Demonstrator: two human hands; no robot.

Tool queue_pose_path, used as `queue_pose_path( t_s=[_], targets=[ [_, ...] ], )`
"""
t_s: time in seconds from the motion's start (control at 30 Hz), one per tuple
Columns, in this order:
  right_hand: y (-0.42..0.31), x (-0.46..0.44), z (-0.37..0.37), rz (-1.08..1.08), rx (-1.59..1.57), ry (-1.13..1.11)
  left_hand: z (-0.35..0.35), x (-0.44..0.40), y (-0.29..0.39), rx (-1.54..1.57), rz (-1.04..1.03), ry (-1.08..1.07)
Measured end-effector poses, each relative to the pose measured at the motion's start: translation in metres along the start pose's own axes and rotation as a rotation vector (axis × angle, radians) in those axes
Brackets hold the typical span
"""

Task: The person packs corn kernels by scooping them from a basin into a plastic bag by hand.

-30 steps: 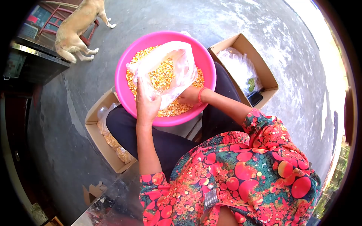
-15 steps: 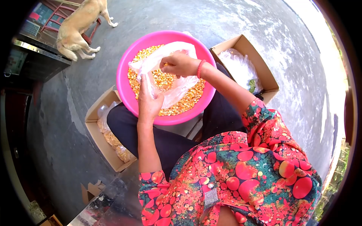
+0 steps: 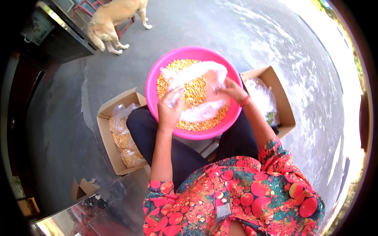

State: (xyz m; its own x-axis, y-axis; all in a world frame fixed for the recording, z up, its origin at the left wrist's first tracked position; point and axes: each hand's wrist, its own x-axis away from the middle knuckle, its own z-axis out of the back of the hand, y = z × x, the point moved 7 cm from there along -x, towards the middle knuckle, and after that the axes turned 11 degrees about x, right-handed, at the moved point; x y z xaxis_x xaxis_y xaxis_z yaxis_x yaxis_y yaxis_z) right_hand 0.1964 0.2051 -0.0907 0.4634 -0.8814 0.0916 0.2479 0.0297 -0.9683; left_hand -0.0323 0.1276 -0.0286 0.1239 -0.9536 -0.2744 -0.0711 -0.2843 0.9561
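Our right hand (image 3: 235, 92) has swung from above the mouth of the bag (image 3: 202, 69) out to its right edge. There our slightly blurred fingers hold the thin, crinkled plastic; our left hand (image 3: 170, 109) grips the left edge, and the mouth gapes wide. The bag lies in a smooth, round pink basin (image 3: 197, 135) among grainy yellow corn (image 3: 212, 122). Our left leg (image 3: 142, 125) screens part of one cardboard box (image 3: 105, 141); a dog (image 3: 117, 14) stands farther off.
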Motion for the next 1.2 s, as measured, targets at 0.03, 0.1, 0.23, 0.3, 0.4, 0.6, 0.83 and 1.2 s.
queue_pose_path(
  t_s=[0.03, 0.1, 0.23, 0.3, 0.4, 0.6, 0.83, 1.2],
  targets=[
    [0.017, 0.000, -0.002, -0.136, 0.128, -0.035, 0.002, -0.001, 0.007, -0.022, -0.029, 0.012],
    [-0.020, 0.007, -0.009, -0.142, -0.298, 0.006, 0.013, -0.003, 0.015, 0.004, -0.044, 0.061],
    [-0.117, 0.009, 0.002, 0.098, -0.503, 0.108, 0.020, -0.011, 0.075, -0.077, -0.234, 0.159],
    [-0.161, 0.019, -0.004, 0.172, -0.434, 0.080, 0.017, -0.013, 0.092, 0.057, -0.122, 0.190],
    [-0.192, 0.031, -0.037, 0.333, -0.096, -0.025, -0.018, -0.015, 0.140, 0.033, -0.378, -0.008],
    [-0.111, 0.032, -0.055, 0.234, -0.002, -0.030, -0.071, 0.012, 0.120, -0.107, -0.296, -0.311],
    [-0.141, 0.022, -0.012, 0.426, 0.491, 0.112, -0.018, -0.001, 0.040, -0.473, -0.126, -0.236],
    [-0.219, -0.003, -0.128, 0.510, 0.161, -0.229, -0.068, 0.015, -0.010, -0.265, -0.163, -0.276]
  ],
)
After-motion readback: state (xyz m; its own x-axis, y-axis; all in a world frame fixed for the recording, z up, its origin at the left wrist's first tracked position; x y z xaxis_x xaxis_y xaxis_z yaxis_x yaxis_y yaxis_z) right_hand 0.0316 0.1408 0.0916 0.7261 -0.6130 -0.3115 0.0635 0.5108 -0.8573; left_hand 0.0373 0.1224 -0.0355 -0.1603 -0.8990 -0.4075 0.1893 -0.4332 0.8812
